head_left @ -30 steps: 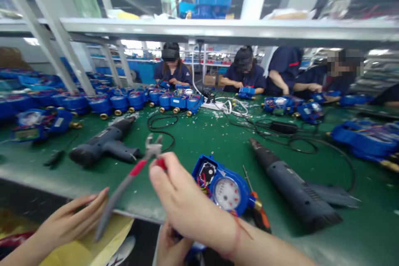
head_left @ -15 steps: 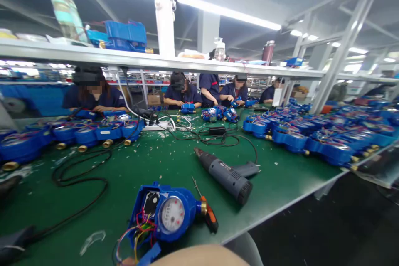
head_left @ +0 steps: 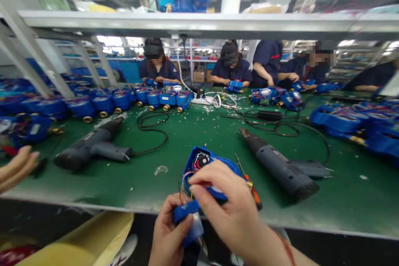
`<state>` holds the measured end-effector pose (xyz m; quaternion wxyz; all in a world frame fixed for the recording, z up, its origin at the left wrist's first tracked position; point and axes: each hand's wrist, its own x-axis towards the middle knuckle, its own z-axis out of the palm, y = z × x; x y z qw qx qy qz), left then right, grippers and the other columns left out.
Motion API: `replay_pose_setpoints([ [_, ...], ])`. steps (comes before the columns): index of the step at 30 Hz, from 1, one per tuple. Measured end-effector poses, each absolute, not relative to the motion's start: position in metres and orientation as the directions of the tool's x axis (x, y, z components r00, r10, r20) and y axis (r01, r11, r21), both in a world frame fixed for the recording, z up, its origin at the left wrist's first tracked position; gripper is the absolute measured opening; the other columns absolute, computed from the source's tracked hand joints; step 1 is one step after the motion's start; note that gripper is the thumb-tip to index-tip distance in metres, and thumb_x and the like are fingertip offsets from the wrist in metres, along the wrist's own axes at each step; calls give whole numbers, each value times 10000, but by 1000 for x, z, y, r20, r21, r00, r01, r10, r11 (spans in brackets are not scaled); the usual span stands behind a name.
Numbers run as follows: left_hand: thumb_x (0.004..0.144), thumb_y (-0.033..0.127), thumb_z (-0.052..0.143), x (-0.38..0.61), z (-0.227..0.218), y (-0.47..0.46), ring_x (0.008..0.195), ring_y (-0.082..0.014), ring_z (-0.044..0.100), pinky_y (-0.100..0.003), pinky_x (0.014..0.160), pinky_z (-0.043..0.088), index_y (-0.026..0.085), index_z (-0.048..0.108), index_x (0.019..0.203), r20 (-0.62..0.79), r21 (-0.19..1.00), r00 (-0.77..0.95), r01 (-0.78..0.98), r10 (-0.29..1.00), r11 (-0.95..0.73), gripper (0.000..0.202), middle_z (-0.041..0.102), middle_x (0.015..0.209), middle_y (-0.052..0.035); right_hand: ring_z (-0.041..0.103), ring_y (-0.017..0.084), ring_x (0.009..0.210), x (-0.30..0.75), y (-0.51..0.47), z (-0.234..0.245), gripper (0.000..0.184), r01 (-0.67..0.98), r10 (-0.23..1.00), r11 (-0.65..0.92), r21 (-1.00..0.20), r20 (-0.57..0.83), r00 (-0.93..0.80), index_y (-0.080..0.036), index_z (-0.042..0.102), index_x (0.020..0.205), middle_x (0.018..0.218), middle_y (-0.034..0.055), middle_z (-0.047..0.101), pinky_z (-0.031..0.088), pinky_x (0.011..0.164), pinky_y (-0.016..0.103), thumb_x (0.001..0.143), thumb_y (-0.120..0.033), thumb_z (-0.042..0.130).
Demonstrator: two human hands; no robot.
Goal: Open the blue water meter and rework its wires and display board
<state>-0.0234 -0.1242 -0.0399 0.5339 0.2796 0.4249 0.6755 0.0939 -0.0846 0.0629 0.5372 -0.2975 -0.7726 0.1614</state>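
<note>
A blue water meter lies on the green bench before me, its wiring compartment open. My right hand covers most of its dial, thumb and index finger pinched together beside the thin coloured wires. What sits between those fingertips is too small to make out. Below, at the bench edge, my left hand grips a blue plastic cover, from which the wires run up to the meter. A screwdriver with an orange and black handle lies partly behind the meter, right of it.
Heat guns lie at right and left, with black cords. Rows of blue meters line the bench. Another person's hand reaches in at far left. Co-workers sit opposite, under a white shelf. A power strip lies mid-bench.
The view has swung left, so things appear further right. Both my hands have come into clear view at the meter, the left around the cover, the right over the dial.
</note>
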Motion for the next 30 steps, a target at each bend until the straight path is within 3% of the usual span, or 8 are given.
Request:
replay_pose_setpoints([
  [3,631,259,886,-25,-42,-122,761,-139,613,-224,685,500,176,637,756,-26,877,-225,-473,974,-86,291,654,812,1,578,118,760,129,-88,38,85,345,600,792,-503,745,-291,-158,647,882,797,8,650,480,690,240,866,-83,611],
  [9,662,249,864,-21,-31,-122,746,-126,630,-180,659,503,229,673,754,59,891,-172,-436,983,-130,213,661,829,2,540,160,782,130,-98,19,97,444,507,836,-323,765,-396,-107,666,951,833,53,658,470,723,316,917,-121,576],
  [16,692,223,847,-22,-26,-122,795,-111,647,-154,706,519,241,669,759,108,925,-152,-346,982,-155,191,653,857,12,514,171,803,132,-90,18,142,426,470,859,-283,766,-439,-93,685,967,847,48,663,395,735,346,930,-110,549],
  [24,693,168,837,-20,-23,-121,814,-128,663,-182,742,534,239,669,771,141,938,-146,-298,979,-180,198,668,877,2,538,168,826,136,-85,23,220,390,464,869,-305,778,-424,-82,691,974,872,57,681,403,766,342,960,-98,472],
  [30,694,179,833,-20,-21,-119,796,-127,660,-177,731,535,242,670,751,197,950,-171,-210,965,-231,184,657,854,8,543,189,832,140,-86,25,366,445,360,888,-115,777,-516,-85,695,923,866,63,692,370,828,386,989,-113,336],
])
